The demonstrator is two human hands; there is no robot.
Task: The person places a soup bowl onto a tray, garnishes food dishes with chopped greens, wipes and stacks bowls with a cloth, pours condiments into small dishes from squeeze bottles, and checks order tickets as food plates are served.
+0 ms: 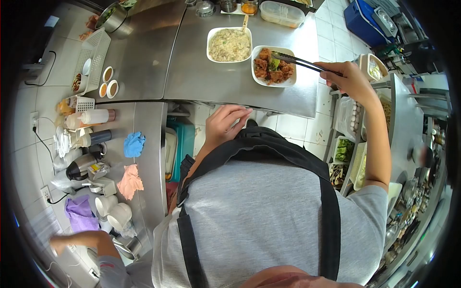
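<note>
My right hand [346,80] is closed around black tongs [307,63]. Their tips reach into a white square bowl [273,84] of browned, fried-looking chunks [261,68], at a green leafy piece [274,64]. Just left of it stands another white bowl [209,52] of fried rice [230,44], a light-coloured utensil handle [245,21] jutting from its far rim. My left hand [224,126] hovers by the near edge of the steel counter [201,79], its fingers loosely bent and somewhat apart. Nothing shows in that hand.
On the left counter lie a blue cloth [135,144], a pink cloth [130,182], squeeze bottles [97,116] and small sauce cups [112,89]. A lidded plastic container [282,13] stands at the back. Another person's arm [86,240] reaches in at lower left. Food trays [344,149] line the right.
</note>
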